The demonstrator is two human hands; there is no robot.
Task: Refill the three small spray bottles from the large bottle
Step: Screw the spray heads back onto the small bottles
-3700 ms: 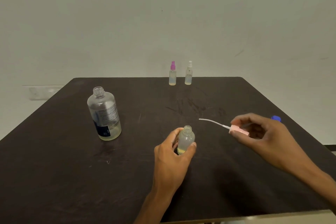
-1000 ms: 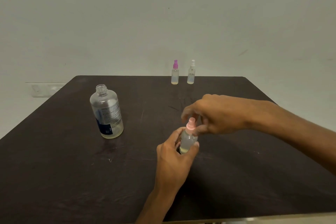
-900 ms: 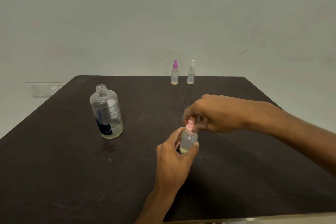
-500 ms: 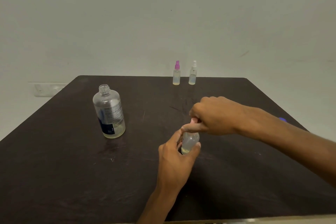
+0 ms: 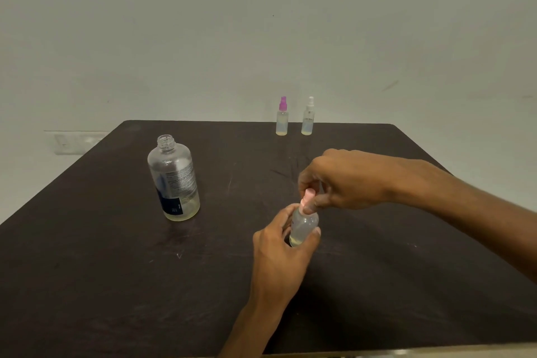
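dark table [image 5: 87,270] bears small spray bottle [image 5: 303,225] gripped between both hands.

Table [image 5: 87,270] showing dark, matt, wood-like top, scuffed and scratched, faint sheen near centre. Large bottle [image 5: 173,180] looking like clear glossy plastic, carrying a smooth printed label [image 5: 177,183], probably paper or film. Small bottle [image 5: 303,227] appearing translucent, slightly frosted plastic, wearing a matt pink plastic sprayer [image 5: 308,196]. Two far spray bottles [image 5: 282,122] [image 5: 307,122] reading as similar clear plastic. Wall [image 5: 203,23] looking flat, matt painted plaster.
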